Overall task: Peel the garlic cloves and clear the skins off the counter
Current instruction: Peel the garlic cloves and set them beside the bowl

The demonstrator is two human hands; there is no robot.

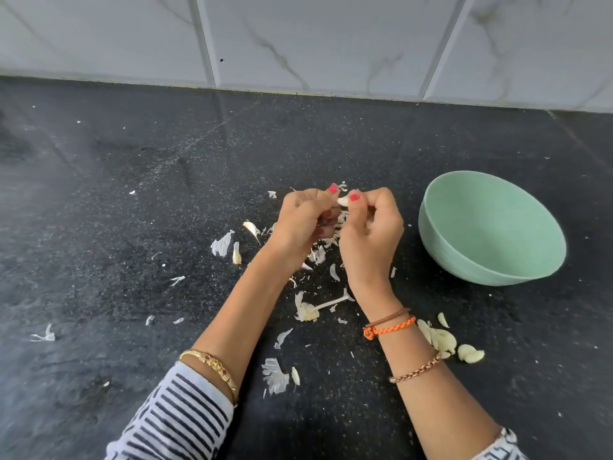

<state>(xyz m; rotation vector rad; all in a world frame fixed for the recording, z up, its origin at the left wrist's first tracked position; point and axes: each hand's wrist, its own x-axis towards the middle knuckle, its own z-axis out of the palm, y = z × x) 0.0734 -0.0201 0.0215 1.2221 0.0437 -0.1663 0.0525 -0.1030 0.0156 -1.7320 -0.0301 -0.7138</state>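
Both hands meet above the middle of the black counter [132, 227]. My left hand [303, 224] and my right hand [371, 227] pinch one small garlic clove [343, 200] between thumbs and fingertips. Papery white skins [320, 254] lie scattered under and around the hands. One unpeeled clove [236, 254] lies to the left of my left wrist. A pile of peeled cloves [442, 340] sits on the counter to the right of my right forearm. The garlic stem and base [310, 310] lie between my forearms.
A pale green bowl [491, 227] stands to the right of my hands, tilted toward me, showing nothing inside. A white marble-tiled wall [298, 38] closes the back of the counter. More skin scraps [275, 375] lie near the front, and one [44, 336] far left.
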